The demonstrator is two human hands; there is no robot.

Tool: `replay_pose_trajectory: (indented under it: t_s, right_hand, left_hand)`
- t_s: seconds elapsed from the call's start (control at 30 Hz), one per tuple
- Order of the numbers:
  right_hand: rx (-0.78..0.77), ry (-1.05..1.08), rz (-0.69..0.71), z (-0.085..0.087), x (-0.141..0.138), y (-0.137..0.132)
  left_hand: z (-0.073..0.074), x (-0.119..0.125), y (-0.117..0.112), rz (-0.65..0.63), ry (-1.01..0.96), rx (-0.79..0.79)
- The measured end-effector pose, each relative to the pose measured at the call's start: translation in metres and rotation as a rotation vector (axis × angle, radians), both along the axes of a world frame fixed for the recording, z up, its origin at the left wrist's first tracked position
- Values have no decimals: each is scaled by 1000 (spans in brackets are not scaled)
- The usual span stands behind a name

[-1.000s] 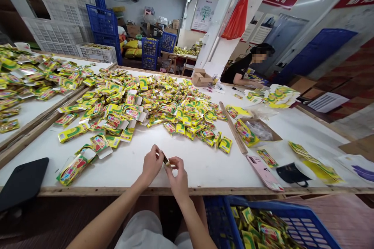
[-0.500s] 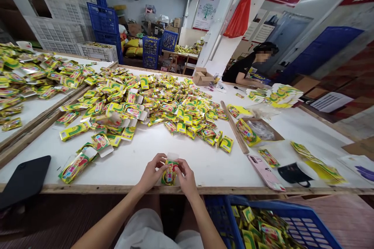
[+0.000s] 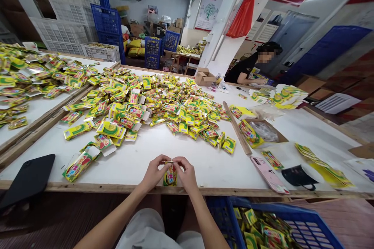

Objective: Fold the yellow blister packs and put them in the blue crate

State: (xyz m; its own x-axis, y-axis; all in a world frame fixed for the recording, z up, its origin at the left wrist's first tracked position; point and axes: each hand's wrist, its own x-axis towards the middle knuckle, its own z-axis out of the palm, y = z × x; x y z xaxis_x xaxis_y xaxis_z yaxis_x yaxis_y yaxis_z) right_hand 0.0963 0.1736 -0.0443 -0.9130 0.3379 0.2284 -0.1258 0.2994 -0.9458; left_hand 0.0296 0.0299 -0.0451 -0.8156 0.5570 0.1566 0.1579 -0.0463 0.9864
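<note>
Your left hand and right hand sit close together at the near edge of the table, with thumbs and forefingers meeting over one small yellow box. Both hands pinch it. The left grips its left side and the right its right side, and your fingertips close on the white flap at its top. The box stands upright between your palms, printed face toward you, with its base touching or just above the tabletop; you cannot tell which.

At 12 o'clock, past a bare stretch of table, lies the big pile of the same yellow boxes, loose and overlapping. At 9 to 10 o'clock a longer flat carton lies alone, and further out at 9 o'clock a black slab hangs over the table edge.

At 3 o'clock a pink phone lies near the edge, and a wooden stick runs away from you at 2 o'clock. At 4 o'clock, below the table, a blue crate holds more boxes. Well off at 1 o'clock another person sits at the table's far side.
</note>
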Motion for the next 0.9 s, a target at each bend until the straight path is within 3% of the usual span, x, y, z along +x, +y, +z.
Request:
replay_pose_trajectory:
  t_s: [0.2, 0.37, 0.53, 0.7, 0.8, 0.9]
  right_hand:
    - [1, -42, -75, 7, 2, -4]
    - [-20, -84, -109, 8, -6, -4]
    - [-78, -96, -91, 1, -2, -3]
    - [-120, -67, -44, -4, 4, -9]
    - [60, -66, -211, 14, 30, 12]
    - [385, -150, -558, 44, 92, 73]
  left_hand:
    - [9, 4, 6, 103, -55, -46]
    - [6, -1, 12, 161, -112, -52]
    - [-5, 0, 9, 107, -132, -34]
    - [-9, 8, 2, 42, 18, -76]
    - [-3, -13, -17, 51, 235, -192]
    - [5, -62, -61, 254, 496, -468]
